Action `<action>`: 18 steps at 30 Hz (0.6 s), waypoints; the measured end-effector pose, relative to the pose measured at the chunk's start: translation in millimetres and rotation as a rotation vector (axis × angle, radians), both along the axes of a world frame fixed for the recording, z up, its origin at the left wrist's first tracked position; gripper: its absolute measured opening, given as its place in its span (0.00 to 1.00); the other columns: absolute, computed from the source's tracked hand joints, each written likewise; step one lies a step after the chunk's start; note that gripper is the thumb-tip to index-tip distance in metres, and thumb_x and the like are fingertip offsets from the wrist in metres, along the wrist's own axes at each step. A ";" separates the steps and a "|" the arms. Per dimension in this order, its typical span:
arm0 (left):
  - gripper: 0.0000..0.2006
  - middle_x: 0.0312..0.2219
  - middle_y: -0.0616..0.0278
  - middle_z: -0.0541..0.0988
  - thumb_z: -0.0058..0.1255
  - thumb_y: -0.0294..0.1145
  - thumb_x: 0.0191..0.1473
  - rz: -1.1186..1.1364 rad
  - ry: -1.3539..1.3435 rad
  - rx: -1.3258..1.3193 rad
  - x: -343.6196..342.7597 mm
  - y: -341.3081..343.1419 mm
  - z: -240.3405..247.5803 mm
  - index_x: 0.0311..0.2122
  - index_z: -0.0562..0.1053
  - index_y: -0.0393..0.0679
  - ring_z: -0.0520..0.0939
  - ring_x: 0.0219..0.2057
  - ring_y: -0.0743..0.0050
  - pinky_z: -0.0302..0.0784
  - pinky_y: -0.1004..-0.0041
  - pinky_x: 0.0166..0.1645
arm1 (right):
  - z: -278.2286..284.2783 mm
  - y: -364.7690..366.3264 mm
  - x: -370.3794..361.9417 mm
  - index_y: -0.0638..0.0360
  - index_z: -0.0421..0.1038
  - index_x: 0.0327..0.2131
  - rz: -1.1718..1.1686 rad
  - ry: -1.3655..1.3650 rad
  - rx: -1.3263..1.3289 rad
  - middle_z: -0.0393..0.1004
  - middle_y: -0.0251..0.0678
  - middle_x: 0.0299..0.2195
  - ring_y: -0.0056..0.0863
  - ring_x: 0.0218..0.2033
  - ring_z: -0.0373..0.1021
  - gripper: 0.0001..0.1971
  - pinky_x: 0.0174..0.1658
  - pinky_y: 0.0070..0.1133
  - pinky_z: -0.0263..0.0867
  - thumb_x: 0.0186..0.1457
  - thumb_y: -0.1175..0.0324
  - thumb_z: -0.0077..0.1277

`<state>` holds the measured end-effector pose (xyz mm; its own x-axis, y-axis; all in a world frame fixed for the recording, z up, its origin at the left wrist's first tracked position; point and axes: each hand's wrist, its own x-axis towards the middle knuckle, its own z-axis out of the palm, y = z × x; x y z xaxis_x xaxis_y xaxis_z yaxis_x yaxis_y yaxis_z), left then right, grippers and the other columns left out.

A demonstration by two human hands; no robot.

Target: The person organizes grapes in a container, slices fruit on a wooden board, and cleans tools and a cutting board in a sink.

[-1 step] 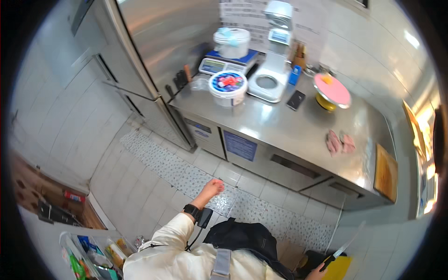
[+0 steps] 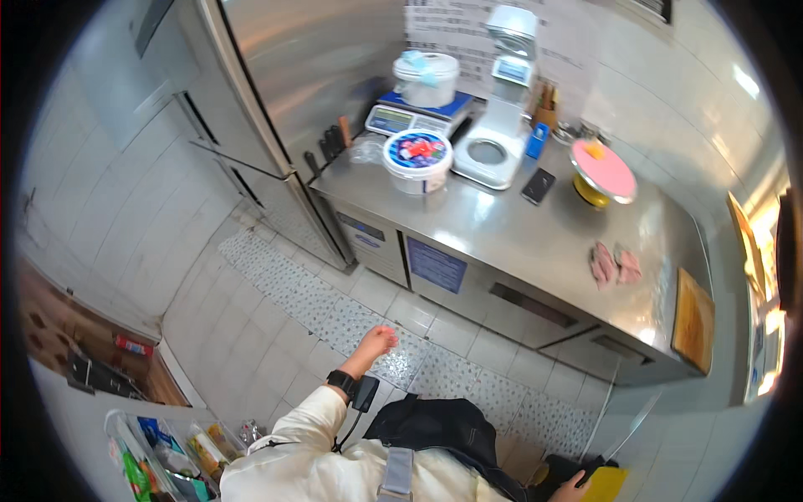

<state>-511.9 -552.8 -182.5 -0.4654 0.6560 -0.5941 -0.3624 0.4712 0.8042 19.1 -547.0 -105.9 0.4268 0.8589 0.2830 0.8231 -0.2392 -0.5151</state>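
Right hand (image 2: 571, 488) at the frame's 5 o'clock edge, its grip clamped on the black handle of a long knife (image 2: 623, 435), blade angling up toward 1 o'clock; a yellow board (image 2: 609, 485) lies just beside it. Left hand (image 2: 375, 341) hangs free over the tiled floor (image 2: 276, 335), fingers loosely together, holding nothing; a dark watch (image 2: 341, 382) sits on the wrist. Judgement: carrying the knife well means keeping the blade low, pointed away from the body, and the free hand clear of it. Further out at 12 o'clock, the steel counter (image 2: 502, 226) carries a white tub (image 2: 417, 159), scale (image 2: 411, 115), phone (image 2: 538, 186), pink turntable (image 2: 604, 170), pink cloths (image 2: 615, 265) and a wooden board (image 2: 693, 320).
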 end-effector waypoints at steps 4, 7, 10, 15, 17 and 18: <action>0.09 0.29 0.65 0.74 0.37 0.34 0.52 0.182 -0.093 -0.028 -4.8 -23.1 2.8 0.37 0.67 0.46 0.75 0.30 0.78 0.69 0.77 0.34 | 50.8 103.5 -15.9 0.48 0.66 0.45 0.122 -0.237 -0.007 0.70 0.47 0.24 0.40 0.23 0.67 0.20 0.31 0.30 0.64 0.46 0.58 0.49; 0.09 0.32 0.65 0.73 0.38 0.35 0.53 0.253 -0.130 -0.011 -20.0 -51.3 -7.2 0.39 0.65 0.46 0.74 0.34 0.76 0.68 0.75 0.38 | 112.4 206.8 -69.5 0.68 0.66 0.38 0.698 -0.167 0.296 0.70 0.47 0.31 0.39 0.31 0.67 0.13 0.36 0.25 0.62 0.46 0.80 0.46; 0.09 0.30 0.66 0.73 0.37 0.35 0.53 0.286 -0.082 -0.105 -43.0 -33.5 12.6 0.37 0.66 0.46 0.74 0.32 0.76 0.69 0.76 0.36 | 177.5 296.5 -138.7 0.64 0.68 0.35 1.050 -0.346 0.610 0.67 0.46 0.25 0.43 0.26 0.64 0.18 0.29 0.28 0.61 0.35 0.80 0.53; 0.10 0.32 0.65 0.73 0.36 0.35 0.53 0.457 0.034 -0.142 -73.1 -48.0 47.8 0.38 0.65 0.46 0.74 0.33 0.76 0.69 0.75 0.38 | 239.5 386.2 -324.9 0.58 0.69 0.33 1.435 -0.328 0.602 0.70 0.41 0.28 0.39 0.29 0.67 0.19 0.32 0.26 0.63 0.30 0.79 0.53; 0.10 0.32 0.65 0.73 0.35 0.35 0.53 0.529 0.031 -0.109 -75.2 -61.6 40.9 0.39 0.65 0.47 0.74 0.33 0.76 0.68 0.74 0.38 | 251.9 408.9 -409.4 0.57 0.68 0.31 1.605 -0.320 0.593 0.68 0.39 0.26 0.38 0.28 0.67 0.15 0.29 0.25 0.62 0.32 0.76 0.53; 0.10 0.32 0.65 0.73 0.35 0.35 0.54 0.593 0.013 -0.082 -75.4 -71.0 39.2 0.39 0.65 0.47 0.74 0.33 0.76 0.69 0.74 0.38 | 256.7 413.7 -452.3 0.57 0.67 0.29 1.671 -0.320 0.613 0.67 0.37 0.24 0.37 0.26 0.66 0.13 0.27 0.25 0.61 0.33 0.73 0.54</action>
